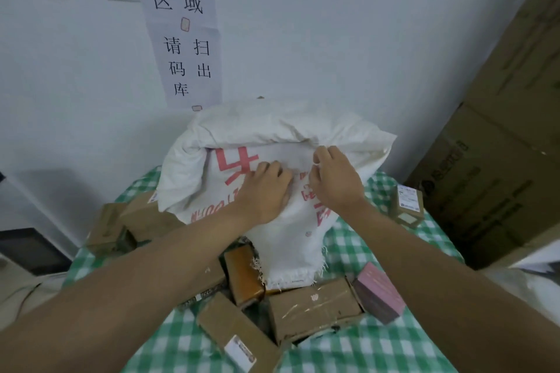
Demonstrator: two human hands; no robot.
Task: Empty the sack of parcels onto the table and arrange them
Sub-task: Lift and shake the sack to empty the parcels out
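A white woven sack [272, 136] with red print lies bulging on the green checked table [394, 348], its frayed mouth pointing toward me. My left hand [266, 191] grips a fold of the sack's cloth near its middle. My right hand [336, 182] pinches the cloth just to the right of it. Parcels lie spilled at the sack's mouth: an orange-brown box [242, 275], a brown carton [315, 309], a pink box [378, 294] and a labelled brown carton [236, 336] nearest me.
More brown cartons [115, 227] sit at the table's left edge, and a small labelled box [407, 206] at its right. Large cardboard boxes [500, 160] are stacked against the right side. A white wall with a paper sign [181, 27] stands right behind the sack.
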